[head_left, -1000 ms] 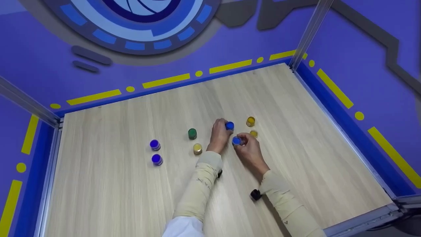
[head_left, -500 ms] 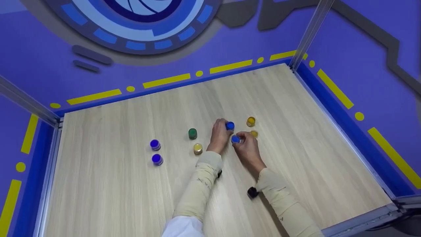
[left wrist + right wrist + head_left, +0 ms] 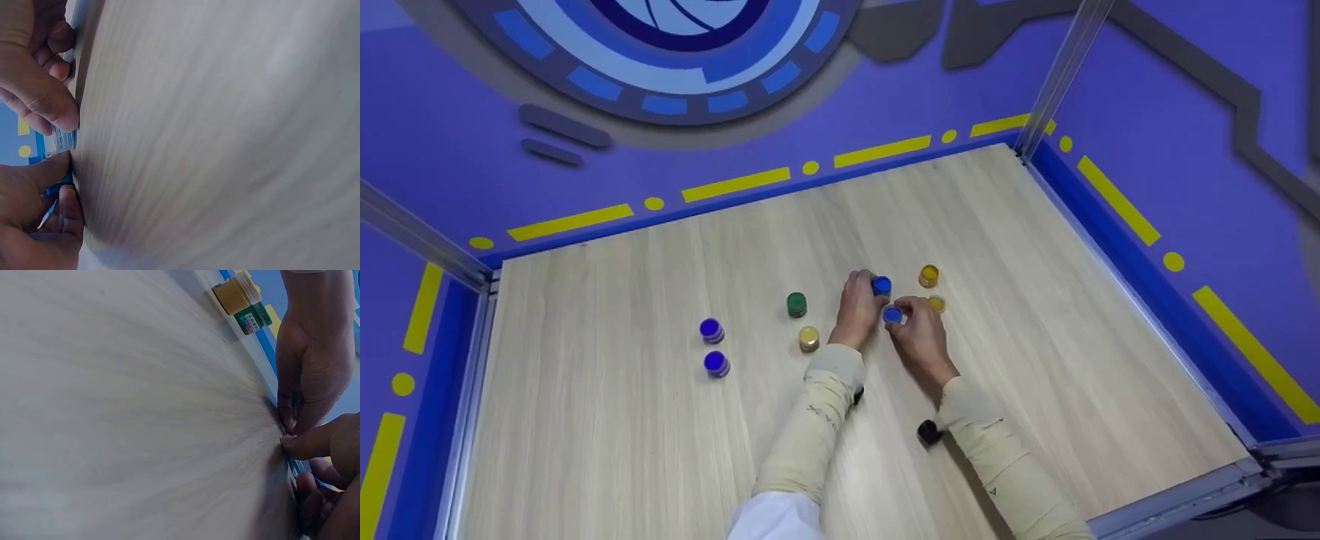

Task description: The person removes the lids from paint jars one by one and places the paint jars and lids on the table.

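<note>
Sleeves (image 3: 801, 442) of cream cloth reach in from the near side of a pale wood-grain table (image 3: 607, 442), a small black device (image 3: 929, 433) beside the right cuff. Farther in, on the left, two purple-topped jars (image 3: 717, 364) stand one behind the other, a little apart. Past them and more central is a pale yellow jar (image 3: 808, 339), just left of the left wrist. The right hand (image 3: 925, 334) pinches the near blue jar (image 3: 892, 314) between bent fingers and thumb, open no wider than the jar; whether that jar touches the wood I cannot tell. Slightly farther, the left hand (image 3: 856, 309) curls around the far blue jar (image 3: 882, 286), its blue top showing; the two blue jars are near each other. A green jar (image 3: 796, 304) stands to their left, beyond the pale yellow one. To the right are a small yellow jar (image 3: 936, 304), just beyond the right hand, and a taller-looking yellow jar (image 3: 928, 276) behind it. At the back rises a blue-violet wall (image 3: 900, 97) with yellow dashes and dots along its foot.
</note>
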`<act>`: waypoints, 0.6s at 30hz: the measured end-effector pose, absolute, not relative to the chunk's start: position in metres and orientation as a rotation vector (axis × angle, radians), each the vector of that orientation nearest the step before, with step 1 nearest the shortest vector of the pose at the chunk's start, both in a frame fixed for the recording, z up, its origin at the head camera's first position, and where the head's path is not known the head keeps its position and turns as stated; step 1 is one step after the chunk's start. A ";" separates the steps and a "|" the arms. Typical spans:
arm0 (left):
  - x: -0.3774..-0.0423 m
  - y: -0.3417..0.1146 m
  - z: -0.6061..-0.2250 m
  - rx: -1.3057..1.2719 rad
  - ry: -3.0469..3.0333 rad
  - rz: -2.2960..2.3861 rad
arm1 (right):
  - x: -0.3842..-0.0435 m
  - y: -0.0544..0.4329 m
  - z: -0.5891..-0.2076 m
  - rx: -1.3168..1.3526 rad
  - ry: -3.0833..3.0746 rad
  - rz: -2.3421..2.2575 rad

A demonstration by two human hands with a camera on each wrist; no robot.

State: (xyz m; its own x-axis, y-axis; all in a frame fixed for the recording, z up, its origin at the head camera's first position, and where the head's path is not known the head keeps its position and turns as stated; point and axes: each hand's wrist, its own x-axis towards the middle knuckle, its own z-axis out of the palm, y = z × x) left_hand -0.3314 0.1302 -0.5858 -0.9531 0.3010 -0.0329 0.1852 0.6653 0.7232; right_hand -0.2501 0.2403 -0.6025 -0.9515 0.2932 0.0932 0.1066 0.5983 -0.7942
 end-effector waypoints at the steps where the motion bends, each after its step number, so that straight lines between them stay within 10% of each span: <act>1: -0.331 0.131 -0.586 0.400 2.729 1.158 | -0.250 0.241 -0.602 -0.331 -2.612 1.282; 18: -0.328 0.132 -0.583 0.370 2.725 1.138 | -0.251 0.241 -0.596 -0.356 -2.639 1.305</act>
State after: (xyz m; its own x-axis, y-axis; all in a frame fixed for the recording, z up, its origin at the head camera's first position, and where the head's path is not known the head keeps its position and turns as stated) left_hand -0.3275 0.1320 -0.5832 -0.9558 0.2887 -0.0561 0.1631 0.6789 0.7159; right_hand -0.2507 0.2406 -0.5963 -0.9559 0.2891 0.0512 0.1348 0.5868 -0.7984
